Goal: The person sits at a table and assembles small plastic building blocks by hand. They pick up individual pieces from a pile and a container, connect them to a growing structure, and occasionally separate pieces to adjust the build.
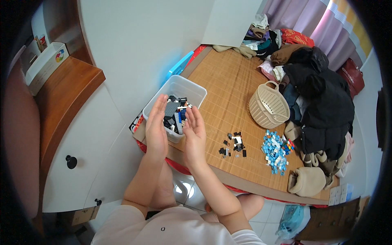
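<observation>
A clear plastic bin [192,87] stands at the bed's near left edge, holding black, grey, white and blue building bricks [172,109]. My left hand [156,130] is raised at the bin's near side, fingers stretched upward and palm turned inward. Opposite it, my right hand [194,136] has its fingers extended too, the palm facing the left one. Between the palms there is a gap through which the bricks show. Neither hand visibly holds anything. The two hands cover part of the bin's near wall and some of its contents.
Right of the bin, loose black and white bricks [244,153] lie on the bamboo mat [220,90]. Farther right are a pile of light-blue bricks [274,152], a puzzle cube [288,145] and a beige basket [259,107]. Heaped clothes [324,110] line the far right. A blue lid [179,65] leans behind the bin.
</observation>
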The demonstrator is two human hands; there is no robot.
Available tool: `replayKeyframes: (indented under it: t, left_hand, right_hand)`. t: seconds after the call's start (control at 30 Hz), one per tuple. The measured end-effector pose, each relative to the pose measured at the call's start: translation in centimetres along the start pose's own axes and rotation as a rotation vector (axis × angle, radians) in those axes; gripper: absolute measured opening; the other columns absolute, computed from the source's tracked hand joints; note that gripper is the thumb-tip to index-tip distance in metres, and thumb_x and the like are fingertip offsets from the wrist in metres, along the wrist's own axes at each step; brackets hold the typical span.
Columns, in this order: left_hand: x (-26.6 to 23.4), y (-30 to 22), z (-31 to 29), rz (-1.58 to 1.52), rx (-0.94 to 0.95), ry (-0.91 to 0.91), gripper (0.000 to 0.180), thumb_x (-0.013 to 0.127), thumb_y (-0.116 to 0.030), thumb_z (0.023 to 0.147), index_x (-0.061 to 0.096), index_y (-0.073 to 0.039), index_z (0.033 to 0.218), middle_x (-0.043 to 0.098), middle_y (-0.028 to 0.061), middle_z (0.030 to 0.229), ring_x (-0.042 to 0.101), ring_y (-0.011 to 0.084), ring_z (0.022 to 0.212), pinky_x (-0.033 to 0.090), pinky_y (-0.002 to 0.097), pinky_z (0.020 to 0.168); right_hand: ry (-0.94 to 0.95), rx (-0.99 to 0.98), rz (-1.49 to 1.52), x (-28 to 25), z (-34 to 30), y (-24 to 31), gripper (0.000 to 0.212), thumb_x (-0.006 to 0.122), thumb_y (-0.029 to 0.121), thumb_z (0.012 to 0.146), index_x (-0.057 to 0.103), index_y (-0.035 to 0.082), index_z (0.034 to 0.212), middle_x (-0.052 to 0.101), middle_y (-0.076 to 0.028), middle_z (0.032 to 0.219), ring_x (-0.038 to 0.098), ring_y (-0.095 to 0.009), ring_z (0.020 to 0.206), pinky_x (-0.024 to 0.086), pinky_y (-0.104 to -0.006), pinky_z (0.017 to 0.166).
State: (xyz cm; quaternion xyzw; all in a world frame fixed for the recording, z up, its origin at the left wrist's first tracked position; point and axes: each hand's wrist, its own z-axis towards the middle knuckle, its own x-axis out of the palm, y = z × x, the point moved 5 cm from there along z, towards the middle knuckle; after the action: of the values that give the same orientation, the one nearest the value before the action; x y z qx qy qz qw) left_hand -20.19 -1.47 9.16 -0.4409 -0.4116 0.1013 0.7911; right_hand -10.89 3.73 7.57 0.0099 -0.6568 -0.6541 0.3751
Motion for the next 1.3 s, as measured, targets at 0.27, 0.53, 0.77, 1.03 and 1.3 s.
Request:
replayKeyframes:
  t: [0.27, 0.53, 0.77, 1.03, 1.3]
  left_hand:
    - [1.4, 0.5, -1.1, -0.004, -0.015, 0.078, 0.046, 0.027, -0.008, 0.09, 0.029, 0.01, 0.132, 0.032, 0.0223, 0.137, 0.026, 0.0265, 0.132, 0.018, 0.0349, 0.11]
    - [5.5, 3.4, -5.4, -0.02, -0.216, 0.258, 0.046, 0.034, -0.007, 0.089, 0.033, 0.004, 0.133, 0.034, 0.0132, 0.139, 0.027, 0.0203, 0.131, 0.018, 0.0313, 0.109]
    - [6.5, 10.2, -9.5, 0.009, -0.597, 0.292, 0.046, 0.038, -0.017, 0.092, 0.033, 0.0, 0.134, 0.033, 0.0128, 0.14, 0.026, 0.0199, 0.132, 0.018, 0.0357, 0.108]
    - [6.6, 14.7, -12.6, -0.003, -0.808, 0.257, 0.049, 0.042, -0.013, 0.09, 0.03, 0.002, 0.135, 0.031, 0.0132, 0.141, 0.025, 0.0201, 0.133, 0.017, 0.0337, 0.108]
    - [6.8, 15.2, -13.3, 0.032, -0.805, 0.251, 0.05, 0.04, -0.009, 0.088, 0.028, 0.003, 0.135, 0.03, 0.014, 0.141, 0.025, 0.0214, 0.133, 0.017, 0.0331, 0.108]
  right_hand:
    - [-0.03, 0.007, 0.068, -1.3, -1.1, 1.4, 0.059, 0.035, -0.01, 0.079, 0.021, -0.003, 0.136, 0.028, -0.018, 0.139, 0.025, -0.023, 0.132, 0.018, -0.0338, 0.11]
    - [-0.138, -0.002, 0.013, -6.0, -3.0, 2.2, 0.056, 0.036, -0.008, 0.082, 0.025, -0.001, 0.136, 0.028, -0.017, 0.14, 0.025, -0.023, 0.132, 0.018, -0.0333, 0.11]
    - [-0.412, 0.045, -0.01, -15.6, -7.4, 1.0, 0.054, 0.041, -0.005, 0.081, 0.03, -0.002, 0.134, 0.032, -0.015, 0.139, 0.031, -0.023, 0.129, 0.023, -0.0317, 0.106]
    - [-0.563, 0.045, -0.082, -20.8, -10.3, 0.3, 0.052, 0.039, -0.004, 0.083, 0.029, -0.002, 0.134, 0.033, -0.016, 0.138, 0.029, -0.025, 0.13, 0.022, -0.0329, 0.107]
    - [-0.503, 0.153, -0.151, -20.1, -8.8, 0.2, 0.058, 0.04, -0.006, 0.078, 0.027, -0.005, 0.135, 0.026, -0.018, 0.142, 0.023, -0.024, 0.133, 0.019, -0.0317, 0.107]
